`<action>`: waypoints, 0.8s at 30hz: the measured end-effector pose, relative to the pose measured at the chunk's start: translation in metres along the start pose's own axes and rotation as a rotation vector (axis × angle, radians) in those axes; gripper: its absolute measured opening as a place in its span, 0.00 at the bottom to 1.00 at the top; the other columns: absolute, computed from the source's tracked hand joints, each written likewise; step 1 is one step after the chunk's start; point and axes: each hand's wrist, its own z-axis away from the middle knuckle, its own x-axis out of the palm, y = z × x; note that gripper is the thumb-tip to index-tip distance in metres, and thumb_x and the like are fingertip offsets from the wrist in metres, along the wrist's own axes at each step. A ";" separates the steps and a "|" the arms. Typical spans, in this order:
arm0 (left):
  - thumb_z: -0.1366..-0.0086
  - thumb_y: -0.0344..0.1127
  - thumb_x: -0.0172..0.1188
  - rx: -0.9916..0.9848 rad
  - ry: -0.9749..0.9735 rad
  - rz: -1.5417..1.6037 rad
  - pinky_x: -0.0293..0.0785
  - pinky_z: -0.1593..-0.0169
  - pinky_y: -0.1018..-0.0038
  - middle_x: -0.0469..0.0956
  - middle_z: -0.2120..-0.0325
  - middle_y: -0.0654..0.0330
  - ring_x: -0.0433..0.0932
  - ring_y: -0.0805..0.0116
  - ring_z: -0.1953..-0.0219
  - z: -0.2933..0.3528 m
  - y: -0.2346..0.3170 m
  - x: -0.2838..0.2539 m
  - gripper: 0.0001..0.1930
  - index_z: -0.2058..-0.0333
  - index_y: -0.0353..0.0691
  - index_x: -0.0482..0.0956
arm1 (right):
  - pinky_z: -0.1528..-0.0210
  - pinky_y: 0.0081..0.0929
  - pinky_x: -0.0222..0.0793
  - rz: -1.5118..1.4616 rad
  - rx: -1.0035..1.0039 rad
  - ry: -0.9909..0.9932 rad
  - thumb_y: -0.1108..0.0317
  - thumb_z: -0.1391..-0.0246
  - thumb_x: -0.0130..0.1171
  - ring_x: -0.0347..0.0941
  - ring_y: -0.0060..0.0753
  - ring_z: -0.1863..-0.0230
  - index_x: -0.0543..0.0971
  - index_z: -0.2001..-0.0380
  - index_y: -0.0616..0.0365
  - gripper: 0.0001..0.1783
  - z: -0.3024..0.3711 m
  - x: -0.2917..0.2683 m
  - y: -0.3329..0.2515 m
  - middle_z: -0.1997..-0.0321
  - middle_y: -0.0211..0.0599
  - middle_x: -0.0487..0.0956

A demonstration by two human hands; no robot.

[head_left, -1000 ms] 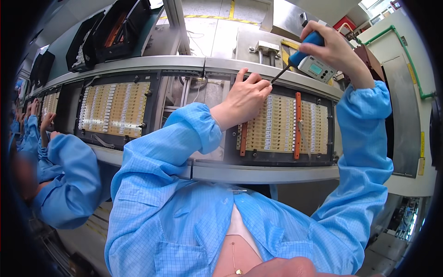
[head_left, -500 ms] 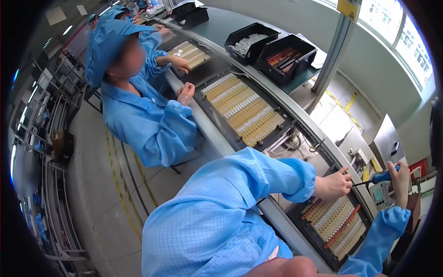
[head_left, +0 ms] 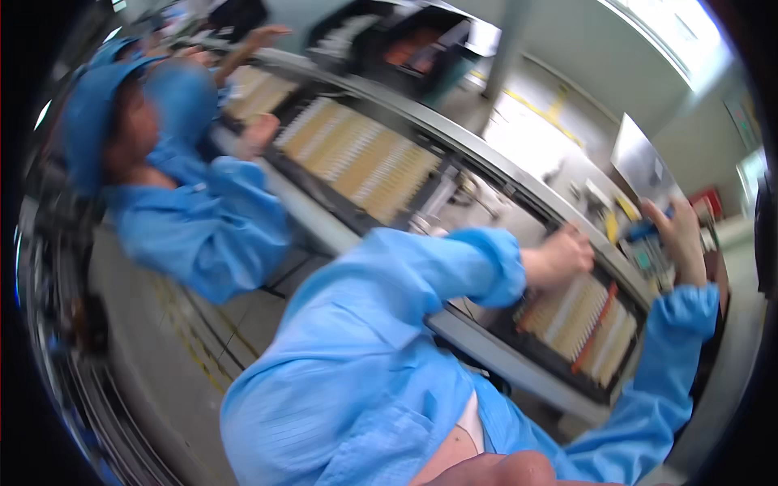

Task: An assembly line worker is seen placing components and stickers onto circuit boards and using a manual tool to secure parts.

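My left hand (head_left: 561, 257) is over the far upper corner of the nearest fixture, its fingers curled. Whatever lies beneath them is hidden. This fixture, a dark frame, carries tan strips (head_left: 559, 316) with rows of small pale parts and an orange-red bar (head_left: 596, 324). My right hand (head_left: 682, 236) is raised beyond the rail, on the right. A blue-handled tool (head_left: 643, 231) lies against its thumb side; motion blur hides whether the fingers grip it. Just below stands a small grey box with a screen (head_left: 651, 259).
A metal rail (head_left: 494, 166) runs along the line's far side. Another filled fixture (head_left: 356, 158) lies up the line, beside a seated co-worker in blue (head_left: 203, 223). Black bins (head_left: 421, 53) stand behind the rail. A tilted metal plate (head_left: 644, 162) is at the right.
The view has swung, shifting the scene left and up, and now it is blurred. The dark shaft seen between my hands no longer shows. A co-worker's hand has lifted.
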 end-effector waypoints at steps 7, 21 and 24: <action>0.49 0.32 0.62 -0.002 0.007 0.142 0.52 0.35 0.40 0.79 0.58 0.63 0.72 0.58 0.48 0.021 -0.013 -0.025 0.14 0.62 0.40 0.82 | 0.62 0.31 0.74 -0.051 0.099 -0.122 0.47 0.47 0.67 0.78 0.31 0.69 0.80 0.68 0.62 0.24 -0.004 -0.010 -0.048 0.74 0.40 0.80; 0.49 0.31 0.63 -0.010 -0.109 0.127 0.50 0.33 0.42 0.79 0.53 0.64 0.72 0.60 0.45 0.025 -0.009 -0.029 0.20 0.55 0.42 0.83 | 0.71 0.33 0.76 0.105 0.291 -0.097 0.41 0.49 0.69 0.79 0.30 0.73 0.78 0.62 0.59 0.30 0.004 0.010 -0.031 0.70 0.38 0.78; 0.50 0.32 0.64 -0.029 -0.147 0.144 0.50 0.32 0.43 0.79 0.53 0.64 0.72 0.60 0.45 0.023 -0.008 -0.025 0.21 0.54 0.42 0.82 | 0.70 0.33 0.76 -0.170 -0.137 -0.002 0.43 0.49 0.69 0.76 0.29 0.77 0.77 0.63 0.60 0.29 0.018 0.014 -0.017 0.74 0.33 0.79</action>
